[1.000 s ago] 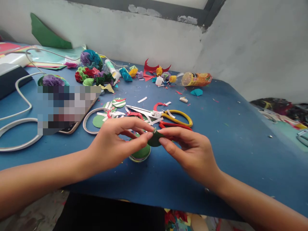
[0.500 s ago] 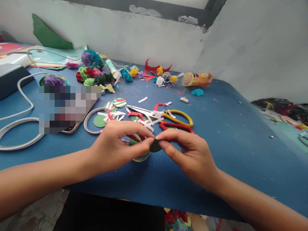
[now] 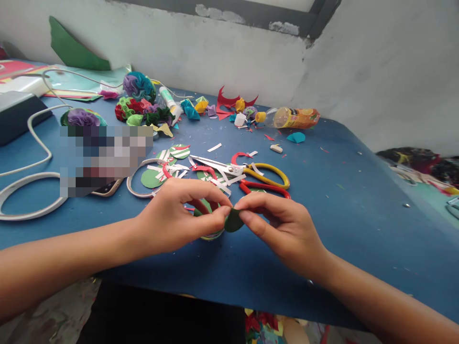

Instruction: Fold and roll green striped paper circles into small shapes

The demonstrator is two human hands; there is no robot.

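Green paper disc point(image 3: 233, 220): pinched between thumb and forefinger of both hands, just above the blue counter point(image 3: 358, 210), near its front edge. Left hand point(image 3: 179, 220): fingers curled, grasping the disc's left edge. Right hand point(image 3: 287, 229): palm down, grasping the right edge; fingertips of both hands touching. Scissors point(image 3: 251, 174): lying just behind the hands among paper scraps point(image 3: 172, 165). Orange bottle point(image 3: 292, 117): on its side, far back.

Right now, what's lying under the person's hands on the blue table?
Under the left hand and right hand, which pinch a green paper piece, a stack of round paper discs peeks out. Most of the stack is covered by the fingers.
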